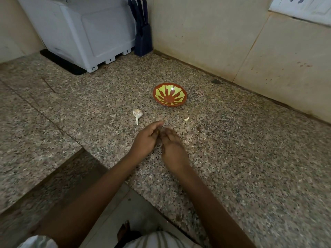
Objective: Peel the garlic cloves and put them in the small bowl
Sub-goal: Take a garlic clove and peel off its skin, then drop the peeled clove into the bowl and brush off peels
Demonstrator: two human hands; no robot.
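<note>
A small red bowl (169, 102) with a yellow-green pattern stands empty on the granite counter. A garlic bulb (137, 113) with its stem lies to the bowl's front left. One loose clove (186, 119) lies in front of the bowl. My left hand (146, 140) and my right hand (172, 149) meet fingertip to fingertip just in front of these, low over the counter. Between the fingers both hands pinch a small garlic clove (158, 131), of which only a sliver shows.
A white appliance (86, 31) and a dark knife block (142, 38) stand at the back against the wall. A tiled wall (232, 42) runs along the right. Bits of garlic skin (192, 146) dot the counter. The counter's edge drops to the floor (125, 208) at the front.
</note>
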